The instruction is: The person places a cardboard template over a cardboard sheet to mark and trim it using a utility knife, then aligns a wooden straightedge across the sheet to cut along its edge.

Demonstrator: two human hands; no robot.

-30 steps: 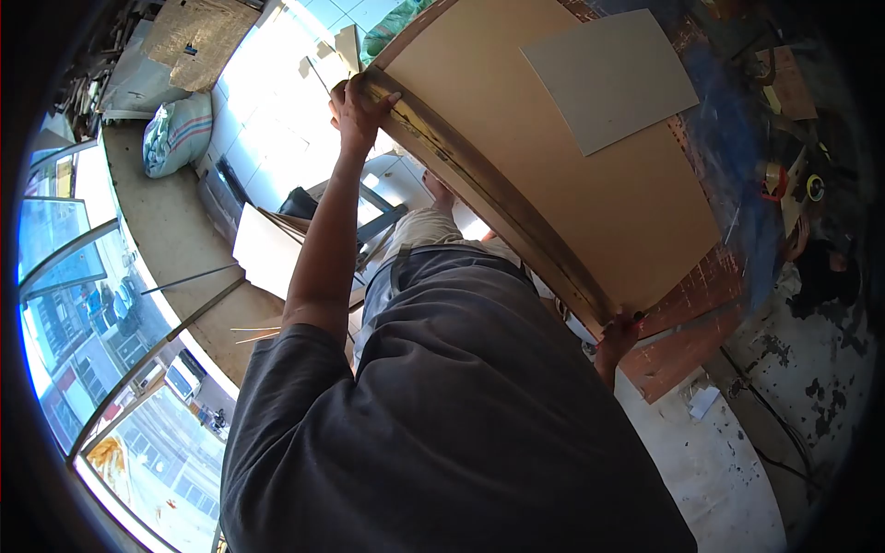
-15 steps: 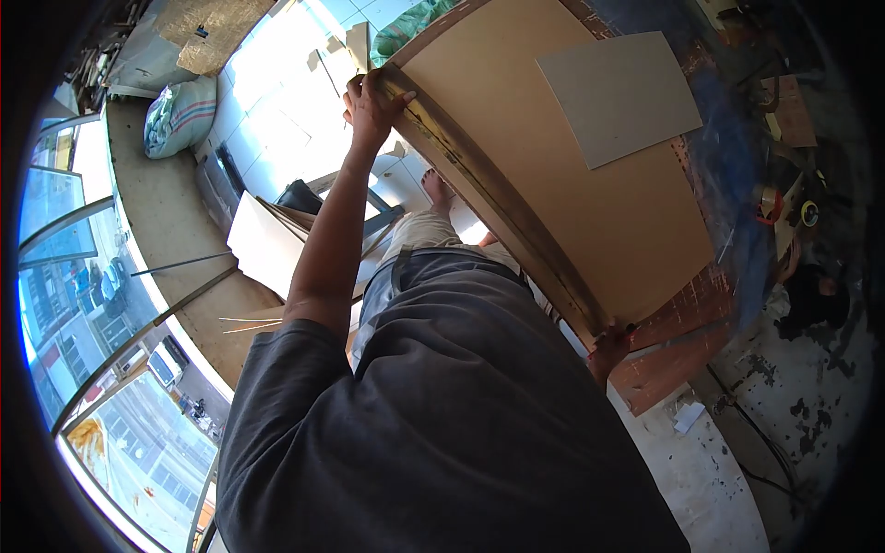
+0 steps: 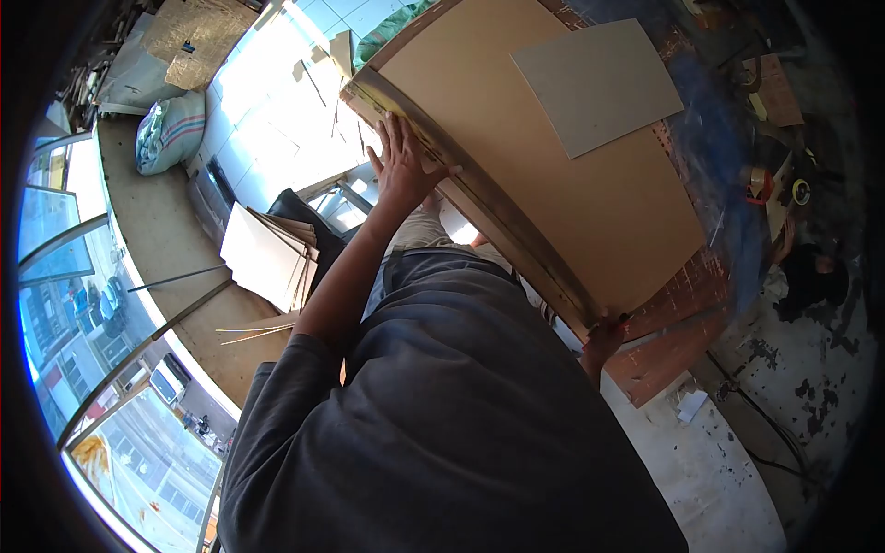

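A large brown board (image 3: 516, 138) lies in front of me, with a long dark strip (image 3: 502, 207) running along its near edge. My left hand (image 3: 403, 173) rests on that strip toward its far end, fingers spread and thumb stretched out over the board side. At the strip's other end is my right hand (image 3: 603, 341), in shadow by the board's corner. Its fingers look curled, and what they hold is hidden. A smaller grey rectangular sheet (image 3: 599, 88) lies on top of the brown board, apart from both hands.
A stack of cut sheets (image 3: 267, 253) is at my left, close to my forearm. Beyond it a stuffed sack (image 3: 171, 134) sits by the glass panes. Tape rolls (image 3: 800, 192) and clear plastic (image 3: 710, 138) lie to the right. A cable (image 3: 756, 415) runs across the floor.
My left hand has released the strip's far corner and slid along it toward me, its fingers now spread. The right hand stays at the near end. The whole view has shifted slightly.
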